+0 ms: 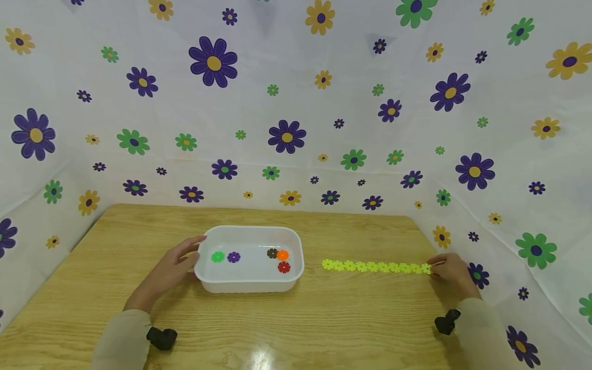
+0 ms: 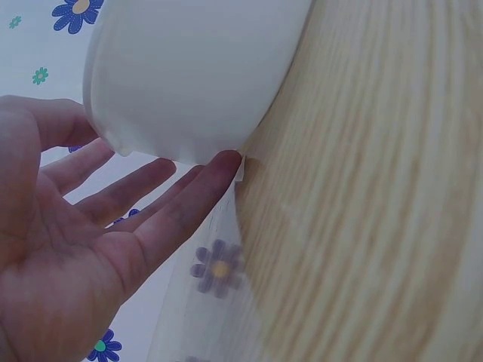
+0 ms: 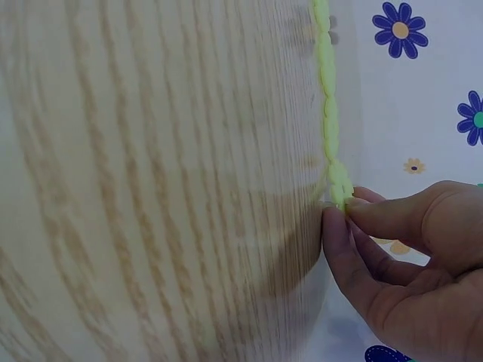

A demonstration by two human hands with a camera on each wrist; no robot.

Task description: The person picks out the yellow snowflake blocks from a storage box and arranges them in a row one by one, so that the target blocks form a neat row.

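Note:
My left hand [image 1: 174, 264] is at the left end of a white plastic tub [image 1: 250, 286], its fingers fairly straight and spread. In the left wrist view the fingertips [image 2: 230, 160] lie against the tub's outer wall, and one finger's tip is hidden behind the rim. My right hand [image 1: 449, 270] pinches the right end of a chain of yellow-green snowflake discs [image 1: 372, 266] between thumb and fingertips. The chain stretches left across the table toward the tub. In the right wrist view the end disc [image 3: 341, 185] is partly covered by the fingers.
Inside the tub lie a green disc [image 1: 218, 257], a purple disc [image 1: 233, 257], and brown, orange and red discs [image 1: 284, 267] grouped at the right. A wooden table [image 1: 287, 329] carries everything. Flower-printed white cloth [image 1: 259, 108] hangs behind and at both sides, close by the right hand.

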